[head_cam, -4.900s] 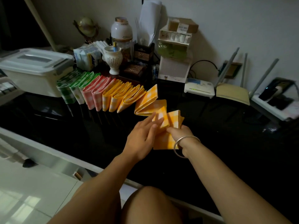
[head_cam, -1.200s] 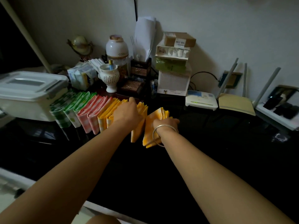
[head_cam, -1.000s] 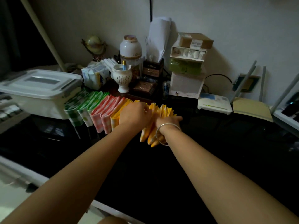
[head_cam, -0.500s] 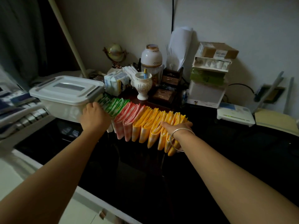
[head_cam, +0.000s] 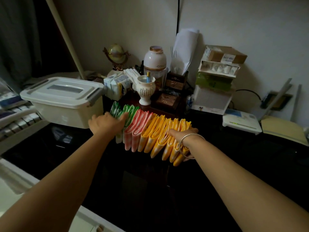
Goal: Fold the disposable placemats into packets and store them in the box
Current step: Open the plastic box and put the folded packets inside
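left hand (head_cam: 107, 125) – arm outstretched, palm down, fingers straight | right hand (head_cam: 183, 133) – arm outstretched, thumb out, fingers mostly hidden

1 view only, worn on the head, looking forward and down along both forearms. The left hand (head_cam: 107, 123) and right hand (head_cam: 184, 133) sit mid-frame, near the lens; the black table (head_cam: 167, 190) fills the lower half, the wall (head_cam: 250, 22) closes off the top.
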The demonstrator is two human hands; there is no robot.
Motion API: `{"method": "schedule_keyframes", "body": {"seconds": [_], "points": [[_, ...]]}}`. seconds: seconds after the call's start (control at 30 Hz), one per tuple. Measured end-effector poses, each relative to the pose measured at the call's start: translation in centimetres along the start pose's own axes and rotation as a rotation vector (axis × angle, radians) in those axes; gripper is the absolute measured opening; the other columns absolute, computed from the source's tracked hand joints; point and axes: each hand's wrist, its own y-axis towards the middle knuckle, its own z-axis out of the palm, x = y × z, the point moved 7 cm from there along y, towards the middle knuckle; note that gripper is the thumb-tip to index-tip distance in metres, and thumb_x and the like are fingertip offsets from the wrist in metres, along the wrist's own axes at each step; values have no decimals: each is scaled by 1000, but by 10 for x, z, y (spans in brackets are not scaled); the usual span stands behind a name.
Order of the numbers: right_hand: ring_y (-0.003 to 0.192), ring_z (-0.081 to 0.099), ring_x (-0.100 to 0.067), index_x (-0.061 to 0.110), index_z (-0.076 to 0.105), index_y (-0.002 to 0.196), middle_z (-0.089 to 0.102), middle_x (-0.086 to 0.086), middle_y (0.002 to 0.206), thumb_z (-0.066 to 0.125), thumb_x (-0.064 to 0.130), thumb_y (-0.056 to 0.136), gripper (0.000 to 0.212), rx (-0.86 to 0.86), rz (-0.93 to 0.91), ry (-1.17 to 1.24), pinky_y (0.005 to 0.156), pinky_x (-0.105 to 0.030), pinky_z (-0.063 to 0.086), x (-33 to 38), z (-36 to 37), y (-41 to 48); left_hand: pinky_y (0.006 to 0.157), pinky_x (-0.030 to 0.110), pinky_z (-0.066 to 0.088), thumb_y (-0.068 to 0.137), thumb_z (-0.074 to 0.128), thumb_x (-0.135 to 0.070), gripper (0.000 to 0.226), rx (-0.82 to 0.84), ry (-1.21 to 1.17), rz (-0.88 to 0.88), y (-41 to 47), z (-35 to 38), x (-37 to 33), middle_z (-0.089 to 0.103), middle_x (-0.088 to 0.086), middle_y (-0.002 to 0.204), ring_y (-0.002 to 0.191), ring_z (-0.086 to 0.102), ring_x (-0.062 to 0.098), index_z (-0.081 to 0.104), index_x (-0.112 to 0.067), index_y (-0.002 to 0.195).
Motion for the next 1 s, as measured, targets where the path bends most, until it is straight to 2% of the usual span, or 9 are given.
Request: {"method": "schedule_keyframes", "body": {"seconds": [0.07,0.17,0.27,0.37,0.5,0.6,0.77,0.9,1.0], "points": [[125,45,-38,6,9,148,35,-17,145,62,57,80,100,6,-10,4,83,-40,44,-1,-3,0,100,44,33,73,14,-94,102,48,46,60,1,8,-7,60,15,123,130,38,35,64,-14,112],[129,41,-38,8,6,150,30,-16,150,63,55,80,102,25,-15,32,94,-43,45,-8,-8,3,105,47,37,49,21,-106,120,201,-149,66,6,21,-14,59,15,125,127,44,37,56,-19,125],[131,38,-38,11,6,151,27,-15,152,64,53,80,101,49,-24,71,99,-47,43,-17,-12,6,104,46,45,59,47,-94,117,356,-367,79,-6,27,-28,50,16,139,124,51,36,37,-15,145],[131,38,-37,12,8,152,30,-15,150,65,50,79,100,75,-16,109,103,-46,41,-32,-21,7,104,45,45,62,53,-89,120,409,-313,139,-31,29,-49,44,16,146,128,49,36,26,-14,151],[133,37,-34,14,12,152,29,-12,151,67,46,77,98,147,2,129,106,-42,38,-70,-42,-8,104,43,46,49,54,-91,131,460,-343,175,-73,32,-66,46,13,146,127,50,33,29,-13,150],[133,36,-32,11,14,151,31,-13,149,66,37,82,90,156,12,109,99,-36,37,-110,-65,-28,102,42,47,48,57,-90,131,524,-368,196,-117,42,-78,46,13,146,127,50,32,30,-11,149],[132,35,-34,13,16,150,30,-14,148,66,42,75,95,159,101,39,96,-37,40,-171,-96,-66,83,36,55,68,49,-88,112,437,-252,261,-204,55,-96,57,10,125,107,61,27,30,-7,143],[115,51,-31,18,36,140,49,-11,130,69,52,42,108,145,153,45,98,-44,45,-224,-108,-94,71,38,59,69,42,-89,110,313,-268,290,-267,60,-98,62,8,103,86,66,24,26,-9,141],[110,54,-31,19,38,137,53,-11,125,66,49,51,95,106,157,85,94,-45,47,-250,-111,-116,74,41,58,74,43,-86,104,266,-319,284,-304,65,-95,63,8,105,87,67,27,20,-13,145]]}}
